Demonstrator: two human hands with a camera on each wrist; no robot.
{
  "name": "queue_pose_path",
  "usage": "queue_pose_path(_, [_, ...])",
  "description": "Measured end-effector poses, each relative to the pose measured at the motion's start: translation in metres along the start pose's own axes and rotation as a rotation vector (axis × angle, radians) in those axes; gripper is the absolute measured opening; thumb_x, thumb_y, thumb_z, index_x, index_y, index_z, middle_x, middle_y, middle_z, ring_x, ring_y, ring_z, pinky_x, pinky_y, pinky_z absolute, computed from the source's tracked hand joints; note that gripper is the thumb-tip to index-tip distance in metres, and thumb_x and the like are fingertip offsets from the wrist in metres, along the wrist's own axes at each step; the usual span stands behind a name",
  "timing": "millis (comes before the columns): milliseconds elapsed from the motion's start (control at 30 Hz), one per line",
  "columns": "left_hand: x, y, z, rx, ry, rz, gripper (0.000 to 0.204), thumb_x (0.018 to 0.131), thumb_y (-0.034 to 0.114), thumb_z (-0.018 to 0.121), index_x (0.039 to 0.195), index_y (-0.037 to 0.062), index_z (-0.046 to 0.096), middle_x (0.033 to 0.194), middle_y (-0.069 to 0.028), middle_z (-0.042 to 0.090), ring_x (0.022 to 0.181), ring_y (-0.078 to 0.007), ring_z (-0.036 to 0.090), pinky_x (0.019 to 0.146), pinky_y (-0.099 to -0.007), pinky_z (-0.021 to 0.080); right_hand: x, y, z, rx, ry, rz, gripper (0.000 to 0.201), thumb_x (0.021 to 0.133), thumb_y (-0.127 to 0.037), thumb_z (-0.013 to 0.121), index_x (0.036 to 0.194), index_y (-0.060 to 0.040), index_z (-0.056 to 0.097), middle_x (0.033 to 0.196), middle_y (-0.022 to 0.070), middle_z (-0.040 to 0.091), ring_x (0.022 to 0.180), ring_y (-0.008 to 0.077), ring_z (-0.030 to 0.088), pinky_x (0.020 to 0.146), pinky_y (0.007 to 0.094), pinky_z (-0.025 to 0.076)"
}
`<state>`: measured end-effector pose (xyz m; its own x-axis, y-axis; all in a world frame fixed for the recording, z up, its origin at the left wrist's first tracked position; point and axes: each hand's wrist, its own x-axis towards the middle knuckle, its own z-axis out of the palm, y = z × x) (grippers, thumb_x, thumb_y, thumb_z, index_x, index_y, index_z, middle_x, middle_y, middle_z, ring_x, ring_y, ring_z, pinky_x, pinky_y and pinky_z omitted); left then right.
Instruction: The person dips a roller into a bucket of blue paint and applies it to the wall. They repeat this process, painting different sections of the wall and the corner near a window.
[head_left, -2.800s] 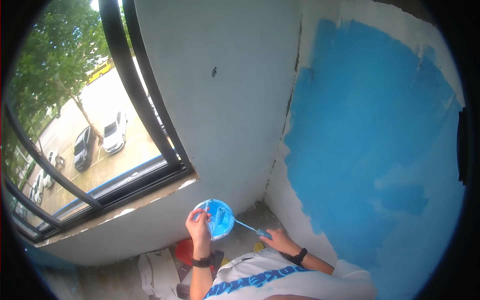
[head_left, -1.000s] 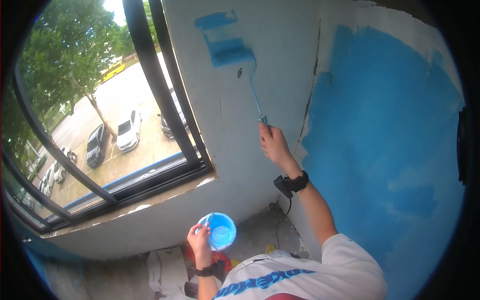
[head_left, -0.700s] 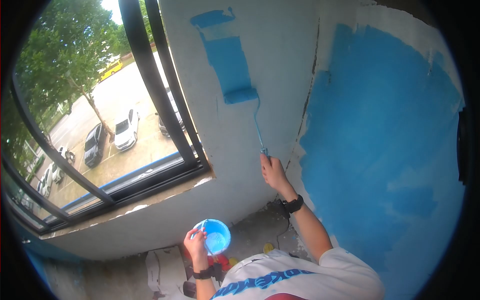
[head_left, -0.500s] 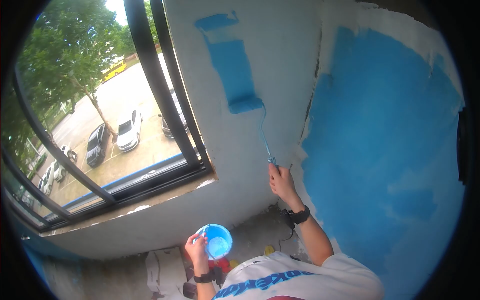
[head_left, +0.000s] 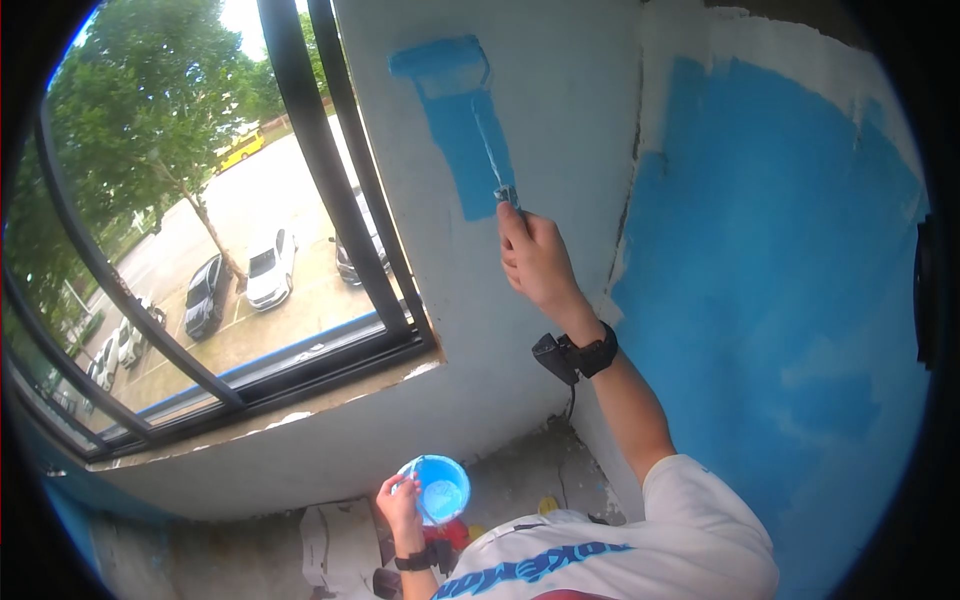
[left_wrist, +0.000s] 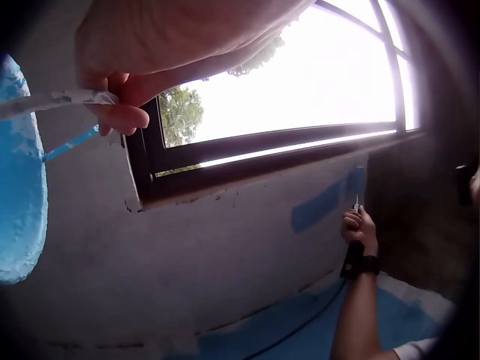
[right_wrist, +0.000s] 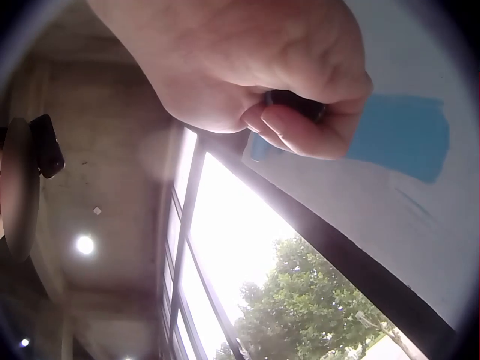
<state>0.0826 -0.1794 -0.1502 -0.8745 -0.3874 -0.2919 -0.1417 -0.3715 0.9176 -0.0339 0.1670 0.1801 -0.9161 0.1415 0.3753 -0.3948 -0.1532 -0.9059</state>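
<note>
My right hand [head_left: 541,262] grips the handle of a paint roller [head_left: 436,57], whose blue sleeve lies against the pale wall at the top of a fresh blue strip [head_left: 470,150]. In the right wrist view the fingers [right_wrist: 300,135] curl round the dark handle end. Low in the head view, my left hand [head_left: 401,508] holds a small bucket [head_left: 462,489] of blue paint by its handle. The left wrist view shows that hand [left_wrist: 150,67] pinching the paint-smeared handle [left_wrist: 52,103], with the bucket's blue wall [left_wrist: 19,187] at the left edge.
A dark-framed window [head_left: 300,370] fills the left side, with a chipped sill. The adjoining right wall [head_left: 730,250] carries a large blue painted area. Below lie a red object [head_left: 452,535] and a whitish board-like thing [head_left: 338,545] on the concrete floor.
My right hand has lifted the roller out of the bucket and onto the wall, rolled a blue strip downward, then moved back up to its top. The left hand keeps holding the bucket.
</note>
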Motion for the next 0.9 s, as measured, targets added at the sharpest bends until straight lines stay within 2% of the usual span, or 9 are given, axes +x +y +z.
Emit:
queue_pose_path(133, [-0.002, 0.005, -0.003, -0.021, 0.024, 0.007, 0.026, 0.080, -0.011, 0.062, 0.104, -0.0051, 0.053, 0.092, -0.0230, 0.068, 0.071, -0.0201, 0.067, 0.059, -0.0250, 0.053, 0.017, -0.009, 0.022, 0.088, -0.075, 0.012, 0.049, 0.102, -0.045, 0.047, 0.066, -0.0116, 0.040, 0.052, -0.0058, 0.038, 0.040, 0.0041, 0.037, 0.036, 0.0215, 0.029])
queue_pose_path(300, [-0.003, 0.005, -0.010, -0.040, 0.040, 0.004, 0.026, 0.080, -0.012, 0.062, 0.104, -0.0046, 0.053, 0.092, -0.0233, 0.068, 0.071, -0.0203, 0.067, 0.059, -0.0251, 0.053, 0.030, 0.012, 0.045, -0.167, 0.073, -0.093, 0.055, 0.103, -0.044, 0.044, 0.062, -0.0063, 0.044, 0.050, -0.0003, 0.044, 0.044, 0.0106, 0.046, 0.043, 0.0304, 0.036])
queue_pose_path(400, [-0.004, 0.005, -0.014, -0.060, 0.041, 0.004, 0.026, 0.081, -0.011, 0.062, 0.104, -0.0044, 0.053, 0.092, -0.0231, 0.068, 0.070, -0.0202, 0.067, 0.059, -0.0253, 0.053, 0.031, 0.026, 0.053, -0.257, 0.124, -0.163, 0.056, 0.103, -0.043, 0.044, 0.063, -0.0034, 0.044, 0.050, 0.0033, 0.043, 0.046, 0.0134, 0.047, 0.047, 0.0341, 0.037])
queue_pose_path(633, [-0.004, 0.007, -0.017, -0.027, 0.081, -0.024, 0.025, 0.081, -0.010, 0.062, 0.104, -0.0040, 0.053, 0.093, -0.0228, 0.068, 0.071, -0.0199, 0.067, 0.059, -0.0256, 0.053, 0.005, 0.064, 0.057, -0.332, 0.146, -0.156, 0.055, 0.103, -0.041, 0.045, 0.065, -0.0014, 0.045, 0.050, 0.0057, 0.042, 0.046, 0.0137, 0.041, 0.046, 0.0349, 0.035])
queue_pose_path(900, [-0.014, 0.004, -0.024, -0.031, 0.105, -0.041, 0.024, 0.082, -0.009, 0.064, 0.103, -0.0031, 0.053, 0.095, -0.0230, 0.068, 0.071, -0.0199, 0.067, 0.059, -0.0257, 0.053, -0.038, 0.139, 0.045, -0.318, 0.148, -0.018, 0.054, 0.102, -0.042, 0.047, 0.066, -0.0009, 0.044, 0.053, 0.0053, 0.040, 0.052, 0.0126, 0.039, 0.050, 0.0346, 0.034])
